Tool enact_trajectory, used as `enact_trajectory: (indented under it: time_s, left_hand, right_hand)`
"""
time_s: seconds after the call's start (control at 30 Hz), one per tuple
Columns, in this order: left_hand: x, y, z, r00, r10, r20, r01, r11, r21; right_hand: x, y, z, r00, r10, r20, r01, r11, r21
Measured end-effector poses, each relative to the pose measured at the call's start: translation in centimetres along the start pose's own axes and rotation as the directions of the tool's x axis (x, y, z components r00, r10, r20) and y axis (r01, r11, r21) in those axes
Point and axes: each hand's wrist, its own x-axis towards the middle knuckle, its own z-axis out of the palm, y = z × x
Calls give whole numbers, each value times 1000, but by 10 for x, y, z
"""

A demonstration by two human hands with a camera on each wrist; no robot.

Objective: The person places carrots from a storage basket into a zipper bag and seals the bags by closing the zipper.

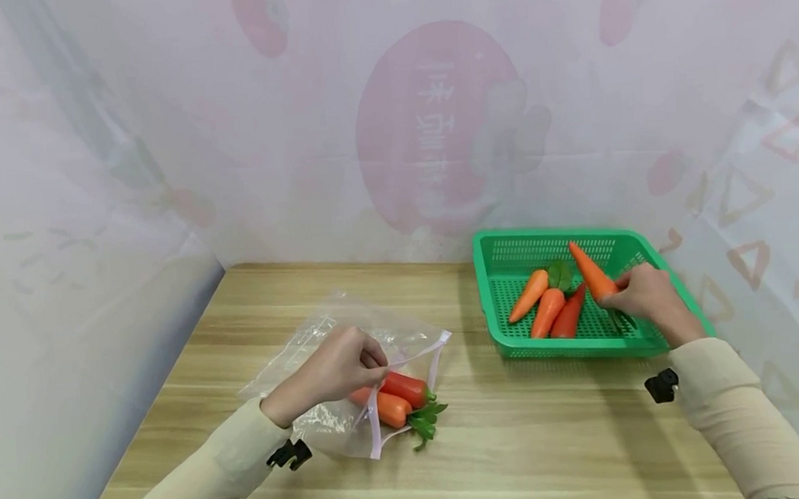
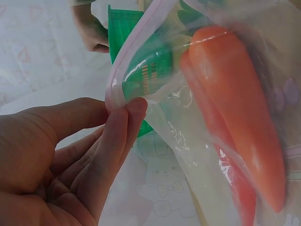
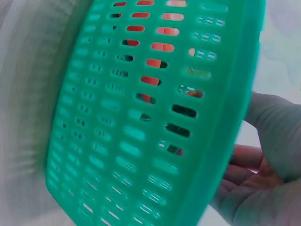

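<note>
The carrot [image 1: 592, 272] that is lifted over the green basket [image 1: 680, 293] stands tilted, its tip pointing up and away, and its thick end sits inside the fingers of the right hand [image 1: 639, 294], which are curled around it. In the head view three more carrots [image 1: 550, 310] lie on the basket floor just left of this hand, with a green leaf between them. The basket rests on the wooden tabletop [image 1: 534, 432], at the right side. On the left side a clear plastic bag [image 1: 328, 422] lies on the tabletop with two carrots inside, their leaves sticking out from the opening. The left hand [image 1: 341, 364] pinches the pink edge of the bag mouth and holds it up. In the left wrist view the fingers [image 2: 124, 125] are pressed together on the pink strip of the bag, and the two carrots in the bag [image 2: 240, 141] lie just to the right of them behind the plastic; the basket shows through the plastic further away. In the right wrist view the perforated wall of the basket fills most of the picture, orange shows through its slots, and the palm is at the lower right corner beside the rim; the held carrot itself is hidden here.
</note>
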Motion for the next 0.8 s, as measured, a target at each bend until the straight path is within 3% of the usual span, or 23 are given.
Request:
enact_trajectory:
  time_s: [0.33,0.8]
  left_hand:
    - [-1,0,-1,1000,6,-11,-6,1000,4]
    - [-1,0,-2,1000,4,-8,-5,1000,-18]
  right_hand:
    - [3,-1,-9,968,-250,11,250,967,-47]
    - [0,-34,-18,916,-393,76,397,917,-48]
